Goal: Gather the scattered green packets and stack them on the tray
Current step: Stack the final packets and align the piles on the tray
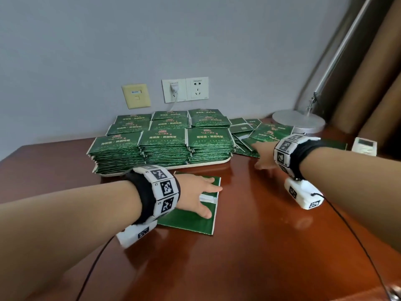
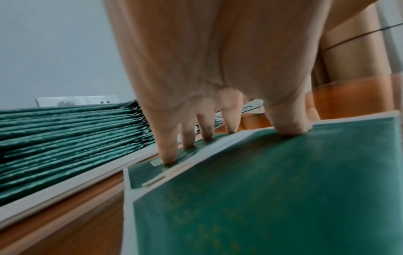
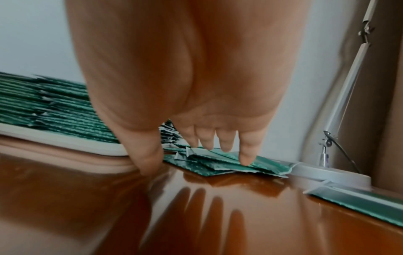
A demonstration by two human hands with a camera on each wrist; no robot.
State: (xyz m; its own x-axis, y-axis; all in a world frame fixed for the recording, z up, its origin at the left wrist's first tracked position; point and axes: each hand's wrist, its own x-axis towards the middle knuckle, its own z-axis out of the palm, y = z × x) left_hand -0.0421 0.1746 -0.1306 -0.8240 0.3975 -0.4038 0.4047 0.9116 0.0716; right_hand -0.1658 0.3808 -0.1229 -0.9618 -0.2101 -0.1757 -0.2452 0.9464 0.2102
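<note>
A white tray at the back of the table holds several tall stacks of green packets. In front of it, two overlapping green packets lie flat on the wood. My left hand presses on them with straight, spread fingers; the left wrist view shows the fingertips and thumb touching the packets. Right of the tray lies a loose pile of scattered packets. My right hand reaches to its near edge, fingers straight over the pile and the thumb on the table. It holds nothing.
A lamp base stands behind the scattered pile, against the wall and curtain. A single packet and a white remote-like device lie at the far right. Wall sockets sit above the tray. Cables trail from both wrists.
</note>
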